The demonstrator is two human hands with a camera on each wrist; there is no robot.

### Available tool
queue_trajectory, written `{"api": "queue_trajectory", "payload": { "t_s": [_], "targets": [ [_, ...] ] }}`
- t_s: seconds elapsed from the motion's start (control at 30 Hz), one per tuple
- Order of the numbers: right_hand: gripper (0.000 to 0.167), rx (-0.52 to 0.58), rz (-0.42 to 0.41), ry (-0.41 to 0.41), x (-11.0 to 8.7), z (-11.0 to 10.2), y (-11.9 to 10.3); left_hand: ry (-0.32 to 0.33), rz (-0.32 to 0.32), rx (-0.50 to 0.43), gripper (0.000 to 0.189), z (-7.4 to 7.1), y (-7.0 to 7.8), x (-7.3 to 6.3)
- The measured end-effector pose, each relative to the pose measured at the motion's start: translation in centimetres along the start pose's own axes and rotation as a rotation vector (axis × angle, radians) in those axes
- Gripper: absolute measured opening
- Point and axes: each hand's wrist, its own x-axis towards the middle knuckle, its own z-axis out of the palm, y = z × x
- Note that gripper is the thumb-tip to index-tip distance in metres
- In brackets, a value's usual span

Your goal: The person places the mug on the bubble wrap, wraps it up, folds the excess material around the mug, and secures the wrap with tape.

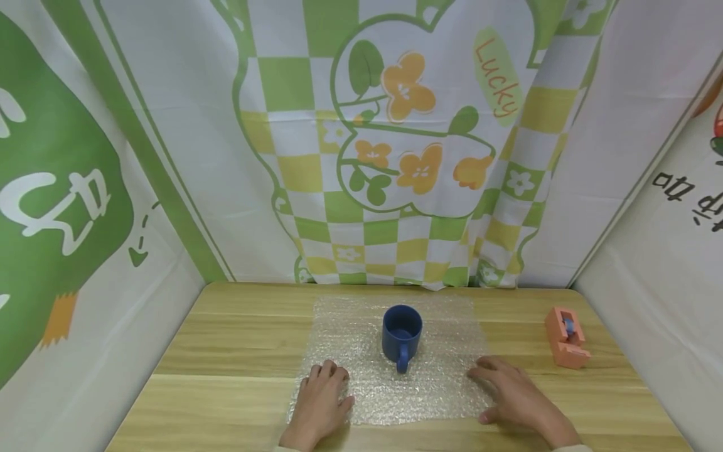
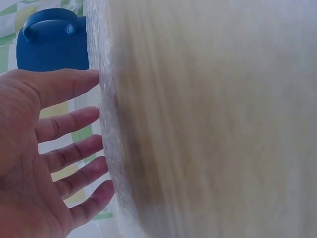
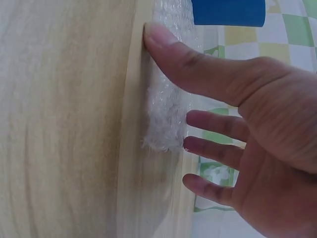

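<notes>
A blue mug (image 1: pixel 402 336) stands upright on a sheet of clear bubble wrap (image 1: pixel 435 392), its handle turned toward me. My left hand (image 1: pixel 321 402) rests on the sheet's left side, fingers spread and fingertips down on the plastic. In the left wrist view those fingertips meet the bubble wrap (image 2: pixel 110 129), with the mug (image 2: pixel 52 42) beyond the thumb. My right hand (image 1: pixel 516 395) is at the sheet's right edge, fingers apart and holding nothing. In the right wrist view its thumb touches the wood near the corner of the bubble wrap (image 3: pixel 168 111).
An orange tape dispenser (image 1: pixel 567 338) with a blue-cored roll sits at the right of the wooden table (image 1: pixel 237 339). Behind the table's back edge hangs a green and white checked cloth (image 1: pixel 395 245). Printed white panels flank both sides.
</notes>
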Motion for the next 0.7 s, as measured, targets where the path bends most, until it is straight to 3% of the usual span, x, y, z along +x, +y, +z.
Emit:
{"api": "queue_trajectory", "payload": {
  "t_s": [0.17, 0.3, 0.37, 0.47, 0.7],
  "targets": [
    [0.048, -0.022, -0.045, 0.027, 0.2, 0.2, 0.5, -0.024, 0.008, -0.003, 0.035, -0.2, -0.4, 0.3],
    [0.016, -0.063, -0.14, 0.084, 0.4, 0.5, 0.6, -0.015, 0.022, 0.007, 0.038, -0.4, -0.7, 0.4],
    [0.007, -0.08, -0.179, 0.105, 0.4, 0.6, 0.3, -0.017, 0.025, 0.012, 0.04, -0.5, -0.8, 0.5],
    [0.006, -0.083, -0.193, 0.116, 0.3, 0.5, -0.2, -0.029, 0.027, 0.011, 0.041, -0.8, -1.0, 0.6],
    [0.008, -0.009, -0.13, 0.031, -0.1, 0.1, -0.7, -0.052, 0.036, 0.019, 0.043, -1.2, -1.0, 0.7]
  ]
}}
